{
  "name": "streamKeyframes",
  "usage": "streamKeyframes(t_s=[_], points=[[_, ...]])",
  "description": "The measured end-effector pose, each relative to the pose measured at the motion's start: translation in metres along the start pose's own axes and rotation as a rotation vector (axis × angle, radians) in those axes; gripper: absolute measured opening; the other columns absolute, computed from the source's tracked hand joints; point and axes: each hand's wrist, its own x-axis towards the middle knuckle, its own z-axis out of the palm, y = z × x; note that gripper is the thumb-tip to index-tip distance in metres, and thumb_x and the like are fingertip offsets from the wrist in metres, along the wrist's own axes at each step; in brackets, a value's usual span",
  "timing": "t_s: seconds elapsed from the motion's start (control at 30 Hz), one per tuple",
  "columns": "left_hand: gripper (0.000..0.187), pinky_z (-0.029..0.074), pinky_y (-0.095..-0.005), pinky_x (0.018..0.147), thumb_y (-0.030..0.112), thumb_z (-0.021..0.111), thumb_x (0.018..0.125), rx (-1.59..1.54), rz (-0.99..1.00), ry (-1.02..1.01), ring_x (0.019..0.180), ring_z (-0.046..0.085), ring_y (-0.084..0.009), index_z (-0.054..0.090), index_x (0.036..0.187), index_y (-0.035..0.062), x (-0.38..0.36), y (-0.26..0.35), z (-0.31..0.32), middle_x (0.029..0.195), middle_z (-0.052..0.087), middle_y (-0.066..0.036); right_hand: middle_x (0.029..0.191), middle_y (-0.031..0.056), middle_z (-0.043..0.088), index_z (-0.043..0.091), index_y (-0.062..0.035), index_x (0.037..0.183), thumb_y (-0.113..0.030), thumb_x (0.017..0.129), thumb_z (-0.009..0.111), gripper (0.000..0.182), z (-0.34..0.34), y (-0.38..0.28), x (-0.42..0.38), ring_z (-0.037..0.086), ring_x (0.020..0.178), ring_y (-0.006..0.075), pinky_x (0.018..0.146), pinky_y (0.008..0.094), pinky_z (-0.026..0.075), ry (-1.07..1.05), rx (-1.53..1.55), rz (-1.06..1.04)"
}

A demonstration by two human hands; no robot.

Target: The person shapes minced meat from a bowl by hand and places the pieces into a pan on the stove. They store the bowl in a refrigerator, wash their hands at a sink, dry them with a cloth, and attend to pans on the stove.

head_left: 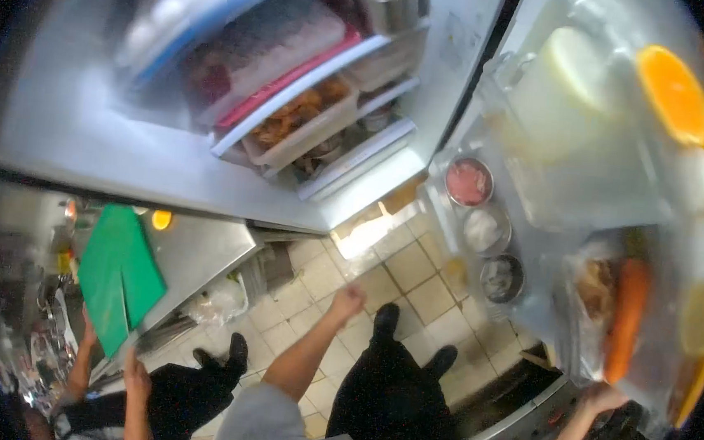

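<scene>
My left hand (348, 301) hangs over the tiled floor below the open fridge, its fingers curled, too small and blurred to tell what they hold, if anything. At the lower right, my right hand (603, 398) touches the bottom edge of the open fridge door, beneath a carrot (628, 320); its fingers are partly hidden. Small metal bowls with pink (468, 182) and whitish contents stand in the door shelves beside a large white-lidded container (572, 97). A tub of brown food (298, 116) sits inside the fridge.
At the left, a co-worker's hands (137, 377) are by a green cutting board (120, 276) with a knife on it, on a steel counter (200, 254). My feet are on the tiles (411, 266). A dark appliance with a metal rail (518, 423) stands at the lower right.
</scene>
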Motion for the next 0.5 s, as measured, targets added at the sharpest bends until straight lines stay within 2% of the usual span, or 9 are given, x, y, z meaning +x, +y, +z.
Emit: streamKeyframes(t_s=[0.03,0.07,0.1,0.13,0.27,0.33,0.37,0.4,0.5], points=[[0.042,0.052,-0.032,0.072,0.022,0.067,0.088,-0.065,-0.033,0.096,0.081,0.064,-0.0195,0.062,0.123,-0.0018,-0.045,-0.028,-0.004,0.095,0.069,-0.013,0.144,0.0168,0.045,0.038,0.0021,0.144,-0.043,0.103,0.041,0.061,0.004,-0.003,-0.007,0.043,0.13,0.0266,0.112,0.0434,0.031,-0.024,0.032,0.035],[0.047,0.053,-0.0343,0.083,0.022,0.068,0.088,0.238,-0.035,0.134,0.095,0.067,-0.0267,0.059,0.126,-0.0037,-0.065,-0.081,-0.016,0.109,0.069,-0.021,0.145,0.0168,0.044,0.038,0.0021,0.144,-0.043,0.103,0.041,0.061,0.008,-0.007,-0.014,0.043,0.13,0.0264,0.112,0.0433,0.031,-0.057,0.054,0.071],[0.048,0.051,-0.0366,0.089,0.023,0.068,0.087,0.17,-0.087,0.137,0.107,0.065,-0.031,0.059,0.126,-0.0047,-0.104,-0.109,-0.025,0.116,0.066,-0.026,0.145,0.0169,0.044,0.038,0.002,0.144,-0.044,0.103,0.041,0.062,0.012,-0.013,-0.02,0.042,0.131,0.0263,0.112,0.0433,0.031,-0.093,0.078,0.107],[0.049,0.053,-0.0359,0.083,0.022,0.067,0.089,0.161,-0.128,0.161,0.099,0.067,-0.0285,0.056,0.129,-0.0033,-0.134,-0.151,-0.035,0.114,0.067,-0.022,0.145,0.0169,0.044,0.037,0.002,0.144,-0.044,0.103,0.04,0.062,0.015,-0.021,-0.029,0.042,0.131,0.0261,0.112,0.0432,0.03,-0.134,0.106,0.15],[0.044,0.055,-0.0321,0.069,0.015,0.063,0.093,-0.451,-0.28,0.502,0.085,0.064,-0.0191,0.051,0.132,0.001,-0.336,-0.176,-0.019,0.104,0.065,-0.011,0.147,0.0169,0.043,0.036,0.0019,0.145,-0.046,0.104,0.039,0.064,0.001,-0.049,-0.068,0.041,0.132,0.0256,0.113,0.0429,0.029,-0.399,0.116,0.306],[0.043,0.055,-0.0319,0.067,0.015,0.062,0.092,-0.566,-0.294,0.624,0.086,0.064,-0.0184,0.05,0.131,0.0013,-0.419,-0.229,0.002,0.103,0.065,-0.011,0.153,0.0179,0.035,0.03,0.0018,0.149,-0.039,0.103,0.046,0.063,-0.025,-0.04,-0.084,0.033,0.139,0.0249,0.113,0.0427,0.029,-0.685,-0.305,-0.102],[0.04,0.054,-0.0317,0.063,0.014,0.063,0.091,-0.637,-0.335,0.678,0.082,0.065,-0.0184,0.053,0.128,0.0014,-0.452,-0.276,0.012,0.099,0.065,-0.01,0.153,0.0179,0.035,0.03,0.0018,0.149,-0.039,0.103,0.046,0.063,-0.03,-0.046,-0.081,0.033,0.139,0.0249,0.113,0.0427,0.029,-0.725,-0.284,-0.112],[0.036,0.054,-0.0314,0.06,0.014,0.063,0.091,-0.709,-0.378,0.728,0.078,0.065,-0.0183,0.057,0.124,0.0014,-0.476,-0.312,0.031,0.094,0.066,-0.009,0.147,0.0177,0.042,0.038,0.0013,0.143,-0.033,0.101,0.049,0.055,-0.029,-0.059,-0.081,0.039,0.134,0.0257,0.11,0.0416,0.033,-0.992,-0.253,-0.105],[0.029,0.053,-0.0321,0.055,0.015,0.065,0.088,-0.683,-0.517,0.709,0.065,0.064,-0.0188,0.064,0.113,0.0006,-0.56,-0.326,0.078,0.085,0.066,-0.009,0.13,0.017,0.061,0.061,-0.0005,0.124,-0.016,0.096,0.061,0.032,-0.036,-0.093,-0.114,0.059,0.117,0.0284,0.1,0.0384,0.046,-1.777,-0.142,-0.057]])
